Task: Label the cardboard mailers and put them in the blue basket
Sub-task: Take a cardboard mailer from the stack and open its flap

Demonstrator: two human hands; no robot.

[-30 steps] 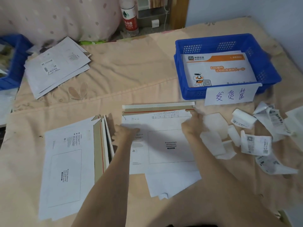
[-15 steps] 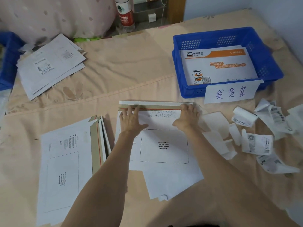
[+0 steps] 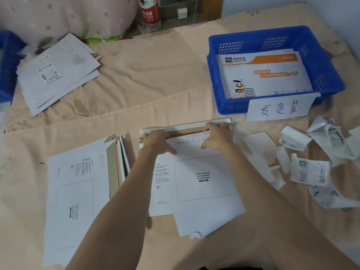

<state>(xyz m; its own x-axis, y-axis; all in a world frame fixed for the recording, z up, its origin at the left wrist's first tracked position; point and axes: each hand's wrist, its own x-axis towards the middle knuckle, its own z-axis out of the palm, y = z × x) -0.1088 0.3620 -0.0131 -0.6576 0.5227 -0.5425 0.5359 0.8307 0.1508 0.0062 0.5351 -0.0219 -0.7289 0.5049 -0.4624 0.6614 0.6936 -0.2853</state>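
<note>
Head view. A white cardboard mailer (image 3: 196, 178) lies flat on the peach bedsheet (image 3: 152, 78), directly in front of the person, printed face up, its empty waybill box showing no label. Its long axis runs left to right, and its open flap (image 3: 185, 127) extends along the far edge, away from the body. The left hand (image 3: 155, 140) sits at the left end of that far edge and the right hand (image 3: 217, 135) toward the right end, both on the fold line between body and flap. The fingers of each hand are bent over the flap strip with the thumbs lying on the mailer's face; they appear to pinch or press the fold, though the fingertips themselves are hidden beyond the knuckles. The hands are roughly level with one another, so the flap lies just ahead of both sets of fingers and would be drawn toward the body to close.

The blue basket (image 3: 329, 61) stands farther away and to the right, already holding an orange-and-white mailer (image 3: 263, 75), with a handwritten paper sign (image 3: 278, 109) on its near wall. The right hand is the nearer to it. Loose waybill labels (image 3: 309, 170) lie just right of the right forearm. A stack of unlabelled mailers (image 3: 76, 199) lies to the left, its long axis running near to far.
</note>
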